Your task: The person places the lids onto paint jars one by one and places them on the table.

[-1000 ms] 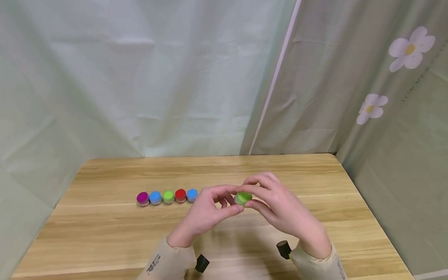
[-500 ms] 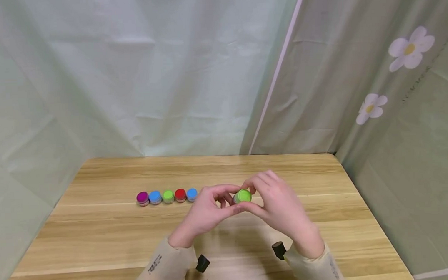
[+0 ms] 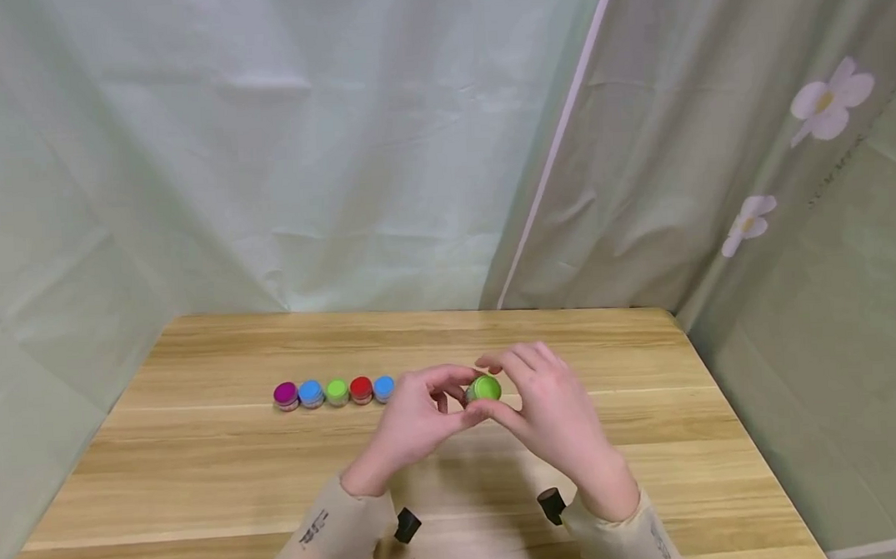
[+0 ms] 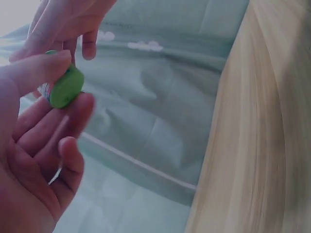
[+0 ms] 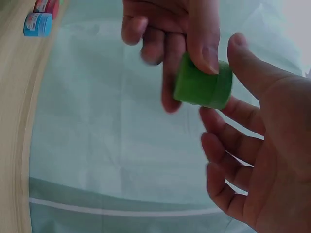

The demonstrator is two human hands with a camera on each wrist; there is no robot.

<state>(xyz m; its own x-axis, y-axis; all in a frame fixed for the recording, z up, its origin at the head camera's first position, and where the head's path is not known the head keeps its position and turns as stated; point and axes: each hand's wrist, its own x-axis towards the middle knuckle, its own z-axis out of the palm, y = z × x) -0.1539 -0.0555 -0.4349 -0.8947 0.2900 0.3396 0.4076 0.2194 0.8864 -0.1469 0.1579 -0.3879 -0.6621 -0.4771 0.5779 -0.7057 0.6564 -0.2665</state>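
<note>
My left hand (image 3: pixel 417 423) holds a small green-lidded jar (image 3: pixel 486 388) above the table, pinching it between thumb and fingers. The right hand (image 3: pixel 563 424) is curved loosely around the jar's other end. Its thumb stands a little off the jar in the right wrist view, and its fingers are close below the edge. In the left wrist view, the green jar (image 4: pixel 68 87) shows a bit of label beside the thumb. Farther left, a row holds a purple jar (image 3: pixel 286 395), a blue jar (image 3: pixel 311 393), a green jar (image 3: pixel 337 392), a red jar (image 3: pixel 361 389) and another blue jar (image 3: pixel 384 388).
The wooden table (image 3: pixel 202 490) ends at a pale curtain (image 3: pixel 352 150) behind and at the sides. Black camera pieces (image 3: pixel 407 525) jut from the inner side of both sleeves, low over the table.
The right hand has shifted slightly left, and its fingers have loosened from the jar's edge after gripping it. The left hand keeps its hold; the row of jars stays put.
</note>
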